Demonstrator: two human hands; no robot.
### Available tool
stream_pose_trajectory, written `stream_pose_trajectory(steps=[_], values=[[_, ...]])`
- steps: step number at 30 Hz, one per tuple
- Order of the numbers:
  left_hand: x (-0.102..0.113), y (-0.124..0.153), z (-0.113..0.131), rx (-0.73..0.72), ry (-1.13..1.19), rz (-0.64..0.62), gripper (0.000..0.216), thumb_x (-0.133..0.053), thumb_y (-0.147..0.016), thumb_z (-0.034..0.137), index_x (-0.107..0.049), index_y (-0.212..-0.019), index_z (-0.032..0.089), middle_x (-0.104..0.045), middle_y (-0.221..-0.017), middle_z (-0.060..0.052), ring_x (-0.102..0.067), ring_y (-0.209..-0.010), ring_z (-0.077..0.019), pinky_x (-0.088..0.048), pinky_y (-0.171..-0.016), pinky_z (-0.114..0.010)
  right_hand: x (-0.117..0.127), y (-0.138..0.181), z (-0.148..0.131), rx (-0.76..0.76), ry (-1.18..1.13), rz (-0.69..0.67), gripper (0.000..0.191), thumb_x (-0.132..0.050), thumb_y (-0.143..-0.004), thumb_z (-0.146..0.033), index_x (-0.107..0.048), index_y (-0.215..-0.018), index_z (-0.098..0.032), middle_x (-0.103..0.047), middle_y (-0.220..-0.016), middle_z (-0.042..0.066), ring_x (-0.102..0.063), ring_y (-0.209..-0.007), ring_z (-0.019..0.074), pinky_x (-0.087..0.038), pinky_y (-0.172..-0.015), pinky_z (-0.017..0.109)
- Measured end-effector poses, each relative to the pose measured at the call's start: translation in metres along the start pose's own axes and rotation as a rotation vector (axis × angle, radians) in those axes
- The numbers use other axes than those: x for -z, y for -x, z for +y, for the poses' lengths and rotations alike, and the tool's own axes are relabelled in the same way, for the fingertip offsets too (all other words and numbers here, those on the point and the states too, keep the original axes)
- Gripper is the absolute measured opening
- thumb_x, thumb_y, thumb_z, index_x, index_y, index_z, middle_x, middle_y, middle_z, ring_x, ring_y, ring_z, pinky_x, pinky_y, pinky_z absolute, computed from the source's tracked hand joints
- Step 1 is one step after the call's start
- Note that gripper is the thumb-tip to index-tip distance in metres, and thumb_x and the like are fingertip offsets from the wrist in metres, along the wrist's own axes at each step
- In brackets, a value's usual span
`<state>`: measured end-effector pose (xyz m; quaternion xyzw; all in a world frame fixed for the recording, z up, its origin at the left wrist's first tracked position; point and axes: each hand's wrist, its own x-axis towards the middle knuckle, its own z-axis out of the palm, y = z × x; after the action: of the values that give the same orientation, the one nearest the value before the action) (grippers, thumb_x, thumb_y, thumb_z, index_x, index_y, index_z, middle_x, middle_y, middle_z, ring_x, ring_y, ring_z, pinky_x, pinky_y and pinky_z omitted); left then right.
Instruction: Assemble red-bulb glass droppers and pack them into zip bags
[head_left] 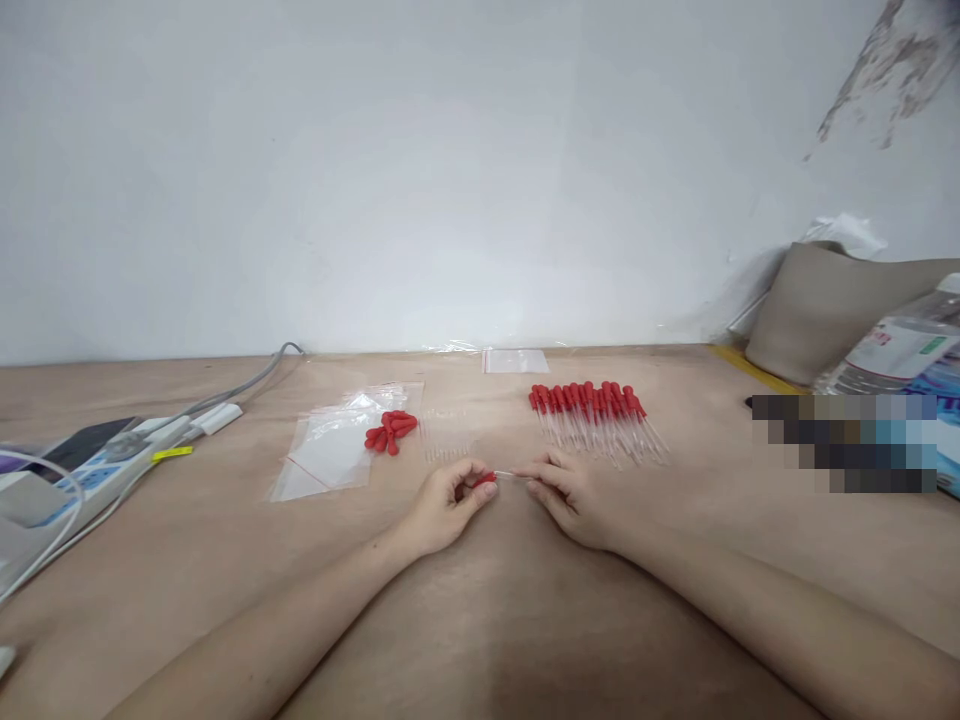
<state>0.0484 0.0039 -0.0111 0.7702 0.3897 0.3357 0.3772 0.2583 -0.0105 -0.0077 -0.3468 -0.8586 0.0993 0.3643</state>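
Observation:
My left hand (448,505) pinches a small red rubber bulb (485,479) between thumb and fingers. My right hand (564,495) pinches the clear glass tube (508,474) that runs into that bulb. Both hands rest on the wooden table (480,620), close together at its middle. Behind my left hand lies a small pile of loose red bulbs (390,430) and a faint row of bare clear tubes (448,440). Behind my right hand lies a row of several finished droppers with red bulbs (592,410).
Clear zip bags (337,450) lie left of the bulbs, another small bag (514,360) near the wall. A power strip with grey cables (112,460) sits at the far left. A beige pouch (832,305) and plastic bottles (900,350) stand at the right.

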Motion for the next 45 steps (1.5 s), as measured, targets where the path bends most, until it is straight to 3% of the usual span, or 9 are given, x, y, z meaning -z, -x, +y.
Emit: stream_pose_trajectory(steps=[6, 14, 26, 30, 33, 36, 39, 41, 45], values=[[0.0, 0.004, -0.001, -0.031, -0.052, -0.006, 0.02, -0.049, -0.083, 0.033, -0.058, -0.082, 0.015, -0.058, -0.073, 0.0, -0.051, -0.068, -0.0119, -0.04, -0.063, -0.022, -0.004, 0.002, 0.011, 0.071, 0.003, -0.034, 0.028, -0.042, -0.086, -0.02, -0.06, -0.106, -0.024, -0.055, -0.078, 0.004, -0.05, -0.073, 0.0133, -0.039, -0.067, 0.028], [0.0, 0.008, 0.001, -0.073, -0.273, -0.087, 0.018, -0.046, -0.085, 0.029, -0.061, -0.086, 0.019, -0.062, -0.075, 0.0, -0.054, -0.067, -0.012, -0.041, -0.062, -0.022, 0.019, -0.003, -0.006, 0.121, 0.326, -0.211, 0.033, -0.045, -0.081, -0.013, -0.062, -0.105, -0.029, -0.061, -0.084, 0.003, -0.044, -0.062, 0.0115, -0.029, -0.064, 0.029], [-0.002, 0.007, 0.0, -0.29, -0.482, -0.07, 0.015, -0.045, -0.085, 0.025, -0.058, -0.086, 0.017, -0.06, -0.078, -0.003, -0.055, -0.072, -0.0132, -0.043, -0.066, -0.024, -0.002, -0.004, -0.01, -0.066, 0.163, -0.299, 0.026, -0.035, -0.088, -0.02, -0.058, -0.074, -0.018, -0.064, -0.067, 0.0, -0.051, -0.059, 0.0106, -0.028, -0.071, 0.029], [0.003, 0.004, 0.006, -0.329, -0.531, -0.064, 0.017, -0.044, -0.086, 0.028, -0.058, -0.091, 0.018, -0.061, -0.081, -0.003, -0.056, -0.076, -0.0145, -0.044, -0.068, -0.026, 0.003, -0.009, -0.016, -0.076, 0.215, -0.3, 0.022, -0.04, -0.084, -0.02, -0.057, -0.071, -0.018, -0.065, -0.068, 0.0, -0.051, -0.058, 0.0107, -0.029, -0.072, 0.03], [0.021, -0.002, 0.009, -0.338, -0.615, 0.027, 0.034, -0.053, -0.08, 0.039, -0.053, -0.107, 0.019, -0.059, -0.099, -0.006, -0.054, -0.091, -0.0185, -0.044, -0.079, -0.03, 0.016, -0.015, -0.018, -0.144, 0.179, -0.3, 0.017, -0.044, -0.08, -0.022, -0.061, -0.075, -0.02, -0.065, -0.065, -0.001, -0.052, -0.056, 0.0107, -0.032, -0.071, 0.028], [0.051, -0.013, -0.002, -0.256, -0.79, 0.262, 0.047, -0.051, -0.079, 0.045, -0.048, -0.117, 0.019, -0.052, -0.114, -0.01, -0.045, -0.109, -0.0239, -0.036, -0.093, -0.038, 0.031, -0.025, -0.007, -0.395, 0.121, -0.258, 0.021, -0.045, -0.078, -0.03, -0.062, -0.071, -0.019, -0.063, -0.062, 0.0, -0.054, -0.054, 0.0115, -0.033, -0.056, 0.023], [0.082, -0.022, -0.024, -0.055, -0.939, 0.491, 0.043, -0.04, -0.084, 0.043, -0.051, -0.117, 0.018, -0.047, -0.12, -0.013, -0.04, -0.114, -0.0269, -0.031, -0.096, -0.044, 0.041, -0.039, 0.018, -0.649, 0.245, -0.072, 0.027, -0.046, -0.076, -0.036, -0.057, -0.058, -0.018, -0.062, -0.06, 0.002, -0.054, -0.055, 0.013, -0.03, -0.049, 0.022], [0.095, -0.025, -0.039, 0.062, -0.982, 0.525, 0.042, -0.035, -0.086, 0.043, -0.05, -0.119, 0.023, -0.045, -0.123, -0.011, -0.037, -0.117, -0.0275, -0.03, -0.095, -0.046, 0.041, -0.05, 0.036, -0.738, 0.354, 0.02, 0.027, -0.046, -0.074, -0.036, -0.055, -0.055, -0.018, -0.061, -0.059, 0.002, -0.054, -0.057, 0.0142, -0.029, -0.048, 0.023], [0.104, -0.024, -0.058, 0.219, -0.948, 0.444, 0.044, -0.031, -0.086, 0.046, -0.05, -0.12, 0.025, -0.042, -0.127, -0.011, -0.036, -0.12, -0.0289, -0.03, -0.096, -0.047, 0.032, -0.064, 0.062, -0.804, 0.524, 0.005, 0.029, -0.043, -0.076, -0.034, -0.056, -0.056, -0.018, -0.061, -0.06, 0.005, -0.056, -0.061, 0.018, -0.031, -0.053, 0.026]])
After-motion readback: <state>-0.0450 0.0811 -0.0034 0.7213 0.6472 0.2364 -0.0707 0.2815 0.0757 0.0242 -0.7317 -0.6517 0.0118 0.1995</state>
